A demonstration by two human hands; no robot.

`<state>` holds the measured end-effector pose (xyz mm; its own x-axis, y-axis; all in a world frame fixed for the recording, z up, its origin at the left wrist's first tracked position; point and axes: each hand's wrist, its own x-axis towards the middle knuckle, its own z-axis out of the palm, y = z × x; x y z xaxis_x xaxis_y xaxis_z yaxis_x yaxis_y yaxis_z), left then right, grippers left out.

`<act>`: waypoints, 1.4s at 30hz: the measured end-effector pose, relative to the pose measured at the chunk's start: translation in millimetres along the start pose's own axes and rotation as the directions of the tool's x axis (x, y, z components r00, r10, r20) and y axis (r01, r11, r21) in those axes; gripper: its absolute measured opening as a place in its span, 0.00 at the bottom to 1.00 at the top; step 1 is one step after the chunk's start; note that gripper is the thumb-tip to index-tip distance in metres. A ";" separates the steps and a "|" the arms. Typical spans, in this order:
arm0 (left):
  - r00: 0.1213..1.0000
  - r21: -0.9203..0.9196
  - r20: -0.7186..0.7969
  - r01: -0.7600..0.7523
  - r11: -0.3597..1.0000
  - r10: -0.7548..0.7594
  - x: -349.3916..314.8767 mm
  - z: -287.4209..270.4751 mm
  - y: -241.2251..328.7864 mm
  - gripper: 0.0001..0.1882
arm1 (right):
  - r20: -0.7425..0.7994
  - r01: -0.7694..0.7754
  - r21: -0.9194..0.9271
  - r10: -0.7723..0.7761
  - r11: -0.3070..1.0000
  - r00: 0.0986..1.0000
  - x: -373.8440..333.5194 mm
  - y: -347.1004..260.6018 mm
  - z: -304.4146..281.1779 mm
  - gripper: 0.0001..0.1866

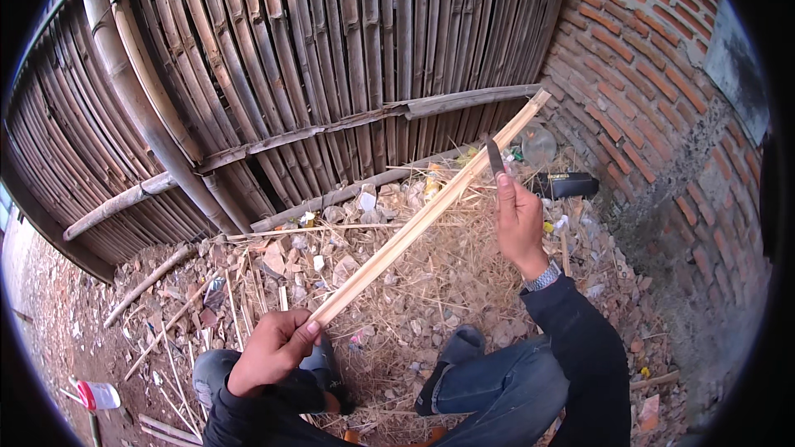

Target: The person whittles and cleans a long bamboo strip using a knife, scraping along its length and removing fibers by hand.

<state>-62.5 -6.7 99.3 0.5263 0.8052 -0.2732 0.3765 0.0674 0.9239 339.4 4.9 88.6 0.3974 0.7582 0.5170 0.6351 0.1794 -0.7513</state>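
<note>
Knife gripped in right hand, left hand pinching pale strip by its near left end; far end could twist under pressure, making knife skid.

Knife over strip, fence ahead, wall right

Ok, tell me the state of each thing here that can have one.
Pale strip: held aslant, upper end free.
Knife: blade bare, pointing up; contact with strip unclear.
Left hand: closed on the strip's lower end.
Right hand: closed around the knife's handle.
Wristband: worn on right wrist.
Black case: open or shut unclear.
</note>
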 end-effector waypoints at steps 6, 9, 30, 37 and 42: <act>1.000 -0.066 0.011 -0.003 0.998 0.003 9.3 8.7 1.0 0.20 | 0.319 0.198 0.002 -0.188 0.980 0.929 -53.6 -43.6 31.0 0.26; 1.000 -0.051 -0.002 -0.029 0.998 0.029 10.9 9.6 -1.5 0.20 | 0.217 0.212 0.089 -0.226 0.973 0.950 -30.3 -40.6 40.9 0.25; 0.999 0.006 -0.042 -0.034 0.999 0.034 10.9 3.0 -25.2 0.17 | 0.158 0.021 0.016 -0.023 1.000 0.987 -27.7 -4.9 7.3 0.21; 0.966 -0.058 -0.257 -0.052 0.997 0.035 35.2 18.6 -38.6 0.16 | 0.357 0.189 0.318 -0.302 0.929 0.884 -57.0 -64.4 29.2 0.21; 0.912 0.280 -0.315 -0.174 0.944 0.262 27.9 32.4 -27.8 0.15 | 0.179 -0.257 0.625 0.185 0.737 0.966 -0.3 -31.1 5.3 0.16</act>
<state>-33.6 -5.2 57.4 0.3385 0.9378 0.0769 0.4771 -0.2415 0.8450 316.0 2.4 109.7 0.3832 0.8779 0.2871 -0.0480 0.3293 -0.9430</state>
